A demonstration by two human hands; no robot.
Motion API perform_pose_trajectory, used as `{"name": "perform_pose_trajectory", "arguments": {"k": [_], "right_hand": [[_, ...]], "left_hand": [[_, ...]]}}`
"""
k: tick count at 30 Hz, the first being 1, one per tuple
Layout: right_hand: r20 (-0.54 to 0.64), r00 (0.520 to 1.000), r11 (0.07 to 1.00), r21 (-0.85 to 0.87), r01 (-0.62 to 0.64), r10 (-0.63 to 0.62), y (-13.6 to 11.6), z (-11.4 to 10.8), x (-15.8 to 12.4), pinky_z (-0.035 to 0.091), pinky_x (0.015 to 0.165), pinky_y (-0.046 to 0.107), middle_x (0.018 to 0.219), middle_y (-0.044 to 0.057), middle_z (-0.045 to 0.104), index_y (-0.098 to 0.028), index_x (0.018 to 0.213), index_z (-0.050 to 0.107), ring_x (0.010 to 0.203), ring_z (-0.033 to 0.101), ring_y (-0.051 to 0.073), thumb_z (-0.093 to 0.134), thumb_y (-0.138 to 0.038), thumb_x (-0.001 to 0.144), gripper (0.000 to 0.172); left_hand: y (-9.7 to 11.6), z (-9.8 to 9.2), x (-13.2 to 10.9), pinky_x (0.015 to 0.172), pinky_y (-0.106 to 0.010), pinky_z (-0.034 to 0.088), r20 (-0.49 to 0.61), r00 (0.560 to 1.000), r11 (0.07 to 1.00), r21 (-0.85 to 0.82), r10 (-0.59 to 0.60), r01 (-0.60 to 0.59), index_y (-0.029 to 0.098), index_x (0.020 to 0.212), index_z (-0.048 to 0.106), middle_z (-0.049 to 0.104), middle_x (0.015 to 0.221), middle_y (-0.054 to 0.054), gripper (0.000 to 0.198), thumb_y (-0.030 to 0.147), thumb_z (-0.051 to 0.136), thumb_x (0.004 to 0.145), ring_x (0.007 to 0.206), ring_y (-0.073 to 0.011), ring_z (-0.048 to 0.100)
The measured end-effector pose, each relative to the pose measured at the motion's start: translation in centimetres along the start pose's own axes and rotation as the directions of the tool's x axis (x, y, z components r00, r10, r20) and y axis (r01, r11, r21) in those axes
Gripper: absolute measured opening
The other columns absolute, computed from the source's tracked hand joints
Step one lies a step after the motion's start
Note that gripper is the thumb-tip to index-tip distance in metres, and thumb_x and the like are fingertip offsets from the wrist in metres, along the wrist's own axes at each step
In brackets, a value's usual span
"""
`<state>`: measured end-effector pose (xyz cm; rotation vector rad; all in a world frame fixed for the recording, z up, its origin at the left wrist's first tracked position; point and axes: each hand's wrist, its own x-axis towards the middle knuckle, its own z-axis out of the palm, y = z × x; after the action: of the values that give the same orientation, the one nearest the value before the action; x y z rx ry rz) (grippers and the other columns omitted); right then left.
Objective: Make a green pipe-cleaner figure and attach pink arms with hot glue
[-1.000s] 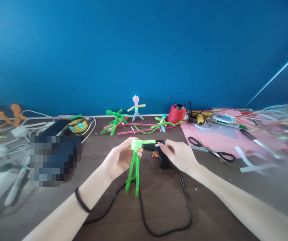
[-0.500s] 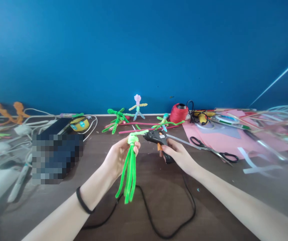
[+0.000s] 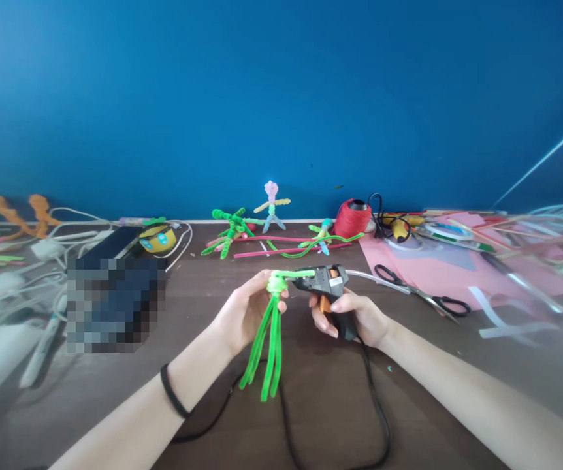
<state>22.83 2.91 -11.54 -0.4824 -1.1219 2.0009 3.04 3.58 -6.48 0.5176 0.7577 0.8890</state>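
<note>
My left hand (image 3: 245, 313) is closed round the knotted top of a bright green pipe-cleaner bundle (image 3: 268, 343), whose loose strands hang down over the brown table (image 3: 311, 418). My right hand (image 3: 354, 316) grips the handle of a black glue gun (image 3: 324, 282) with an orange trigger. The gun's nozzle points left and touches the green knot. A clear glue stick sticks out of the back of the gun to the right. The gun's black cord (image 3: 377, 411) trails down toward me.
Finished pipe-cleaner figures (image 3: 272, 205) stand by the blue wall, beside a red thread spool (image 3: 354, 218). Black-handled scissors (image 3: 421, 294) lie on pink paper (image 3: 452, 271) at right, with paper strips. White cables and a blurred dark object (image 3: 112, 297) fill the left side.
My right hand took the glue gun off the table, lifted it and brought its nozzle to the green knot. My left hand turned the bundle, so the strands hang closer together.
</note>
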Motion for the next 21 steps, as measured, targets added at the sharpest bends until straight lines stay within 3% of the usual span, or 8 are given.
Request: {"name": "perform_pose_trajectory", "arguments": {"k": [6,21], "right_hand": [[-0.012,1.000,1.000,0.005,-0.011,0.011,-0.11,0.31,0.03,0.028,0.050,0.024,0.055,0.002,0.056,-0.011,0.073,0.056,0.048,0.044,0.010,0.047,-0.019,0.067,0.013],[0.019,0.999,0.999,-0.016,-0.028,0.028,0.13,0.16,0.26,0.021,0.047,0.025,0.046,-0.001,0.046,-0.014,0.064,0.050,0.044,0.037,0.009,0.044,-0.021,0.071,0.011]], "left_hand": [[-0.25,0.47,-0.28,0.043,-0.017,0.041,0.041,0.999,0.999,0.039,0.010,-0.011,0.017,0.074,0.050,0.059,0.059,-0.003,0.012,0.020,0.044,0.083,0.047,-0.0108,0.056],[-0.59,0.45,-0.24,0.048,-0.018,0.044,0.062,0.997,0.998,0.048,0.044,-0.047,0.016,0.071,0.048,0.058,0.059,-0.003,0.012,0.017,0.044,0.082,0.049,-0.0101,0.055]]}}
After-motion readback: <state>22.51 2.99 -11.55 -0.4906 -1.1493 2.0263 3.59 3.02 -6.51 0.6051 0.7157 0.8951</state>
